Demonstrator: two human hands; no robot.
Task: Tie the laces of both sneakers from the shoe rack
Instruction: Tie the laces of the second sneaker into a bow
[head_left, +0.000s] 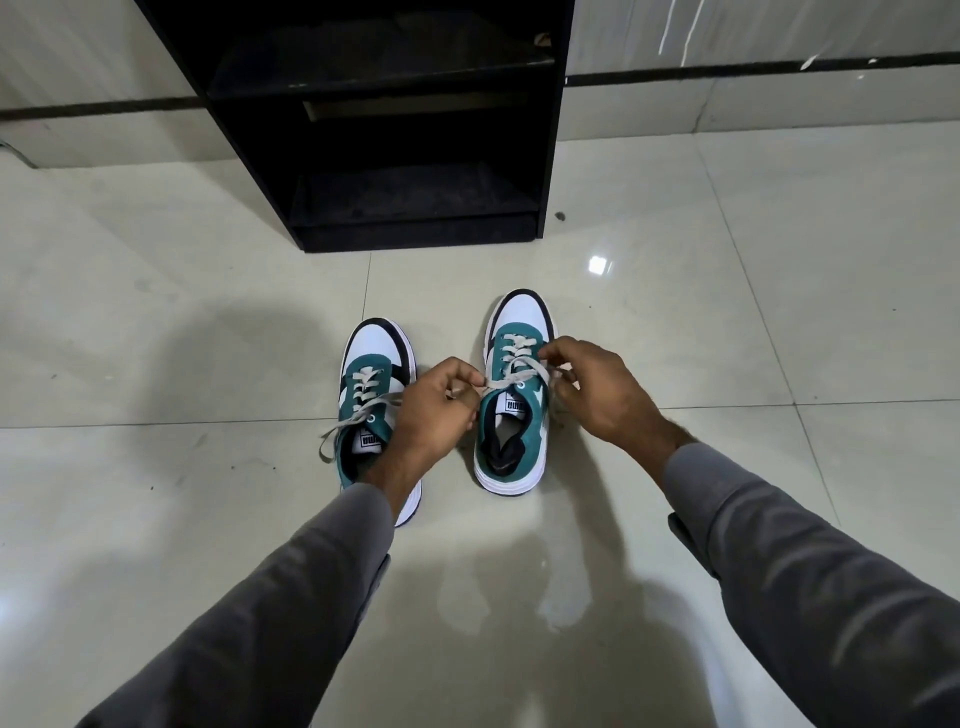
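Even, soft indoor light from overhead; a bright glare spot on the glossy floor tiles; soft shadows pool near the bottom; black rack interior murky; wide-angle bending at edges; focus sharp.

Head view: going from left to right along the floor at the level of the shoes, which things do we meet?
Left sneaker → left hand → right sneaker → right hand.
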